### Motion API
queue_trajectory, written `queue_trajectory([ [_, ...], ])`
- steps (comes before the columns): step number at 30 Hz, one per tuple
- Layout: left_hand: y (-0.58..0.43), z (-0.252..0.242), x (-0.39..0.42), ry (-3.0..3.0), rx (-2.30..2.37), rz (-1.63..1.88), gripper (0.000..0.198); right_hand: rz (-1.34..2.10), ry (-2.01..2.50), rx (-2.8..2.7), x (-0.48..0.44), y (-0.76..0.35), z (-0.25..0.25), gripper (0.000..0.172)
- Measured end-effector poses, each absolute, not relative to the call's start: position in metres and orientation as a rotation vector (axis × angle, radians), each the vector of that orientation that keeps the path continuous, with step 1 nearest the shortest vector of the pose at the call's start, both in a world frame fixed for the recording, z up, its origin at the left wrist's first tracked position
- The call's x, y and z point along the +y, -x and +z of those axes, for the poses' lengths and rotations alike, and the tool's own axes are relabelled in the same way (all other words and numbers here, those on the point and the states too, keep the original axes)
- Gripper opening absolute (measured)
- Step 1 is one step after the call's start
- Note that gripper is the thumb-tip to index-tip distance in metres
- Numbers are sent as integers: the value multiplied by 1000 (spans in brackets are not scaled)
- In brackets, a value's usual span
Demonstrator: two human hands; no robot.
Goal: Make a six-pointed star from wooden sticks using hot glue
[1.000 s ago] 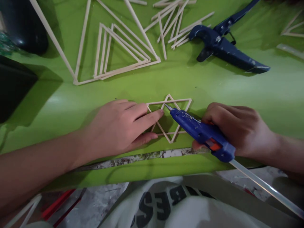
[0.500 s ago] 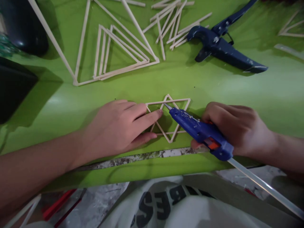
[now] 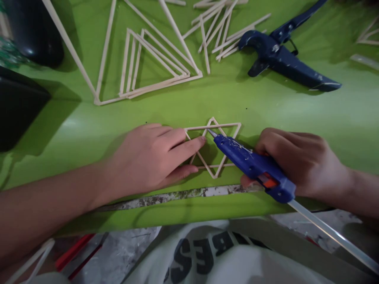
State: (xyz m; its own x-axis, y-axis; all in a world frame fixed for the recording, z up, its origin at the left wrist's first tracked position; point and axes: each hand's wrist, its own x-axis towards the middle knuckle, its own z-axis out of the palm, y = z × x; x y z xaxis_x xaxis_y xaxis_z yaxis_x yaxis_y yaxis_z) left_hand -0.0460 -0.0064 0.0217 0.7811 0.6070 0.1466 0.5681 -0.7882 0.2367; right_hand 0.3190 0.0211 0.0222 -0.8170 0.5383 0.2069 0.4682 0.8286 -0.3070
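A small star of thin wooden sticks (image 3: 227, 128), two overlapping triangles, lies flat on the green table (image 3: 207, 98) near its front edge. My left hand (image 3: 151, 157) rests flat on the star's left side, fingers stretched out and pressing the sticks down. My right hand (image 3: 296, 161) is wrapped around a blue glue gun (image 3: 251, 163). Its metal tip touches the star's upper crossing, just beside my left index fingertip. A clear glue stick (image 3: 331, 234) juts from the gun's back toward the lower right.
Larger nested stick triangles (image 3: 154, 59) lie at the back left, a heap of loose sticks (image 3: 219, 27) behind the star. Dark blue pliers-like tool (image 3: 281, 57) lies at the back right. Black objects (image 3: 20, 79) stand at the left. The table's worn front edge (image 3: 177, 195) runs below my hands.
Almost nothing differs; the view shifts slightly. Both hands, the glue gun and the star hold their places, with the tip staying at the same crossing.
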Motion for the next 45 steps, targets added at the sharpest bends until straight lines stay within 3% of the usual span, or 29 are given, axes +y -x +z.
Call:
queue_trajectory([
  [45,46,23,-6,-2804,929,305,47,361,794,-2718,19,-321,19,23],
])
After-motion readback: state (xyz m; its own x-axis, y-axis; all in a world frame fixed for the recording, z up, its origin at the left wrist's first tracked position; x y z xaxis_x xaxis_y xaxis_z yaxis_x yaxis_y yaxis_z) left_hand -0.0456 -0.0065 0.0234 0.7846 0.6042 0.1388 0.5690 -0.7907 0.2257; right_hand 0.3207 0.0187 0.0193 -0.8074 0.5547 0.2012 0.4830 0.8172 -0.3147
